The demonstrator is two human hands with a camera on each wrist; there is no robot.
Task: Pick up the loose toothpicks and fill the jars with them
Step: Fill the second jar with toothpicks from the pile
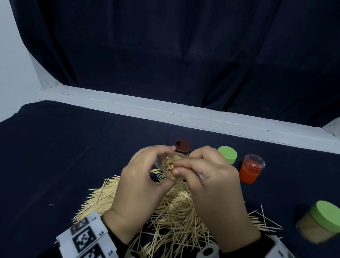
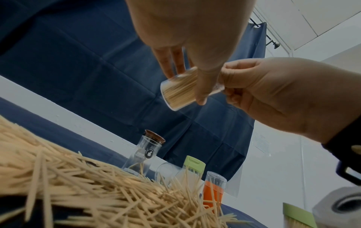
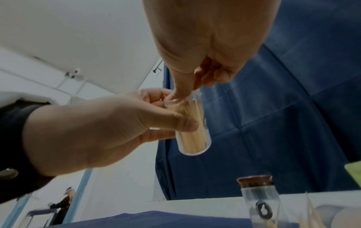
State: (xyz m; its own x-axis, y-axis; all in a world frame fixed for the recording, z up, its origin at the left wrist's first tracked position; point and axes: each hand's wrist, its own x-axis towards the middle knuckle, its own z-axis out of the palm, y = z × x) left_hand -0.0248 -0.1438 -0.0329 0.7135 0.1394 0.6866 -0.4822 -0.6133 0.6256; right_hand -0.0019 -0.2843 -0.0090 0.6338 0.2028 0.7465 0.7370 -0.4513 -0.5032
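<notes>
Loose toothpick pile (image 1: 170, 213) spread at table's near edge, on dark blue cloth (image 1: 49, 159). Above pile, left hand (image 1: 139, 188) grips clear jar (image 2: 179, 89), tilted, packed with toothpicks. Right hand (image 1: 211, 186) pinches at jar mouth, fingertips (image 3: 177, 92) curled in; held sticks not discernible. Green-lidded full jar (image 1: 323, 222) near right edge. Farther back: brown-lidded jar (image 1: 182, 147), green lid (image 1: 227, 154), orange jar (image 1: 250, 171)

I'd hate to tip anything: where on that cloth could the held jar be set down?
Bare dark cloth lies wide open left of the toothpick pile, and between the orange jar and near green-lidded jar. Behind the hands, the brown-lidded jar and green lid crowd together.
</notes>
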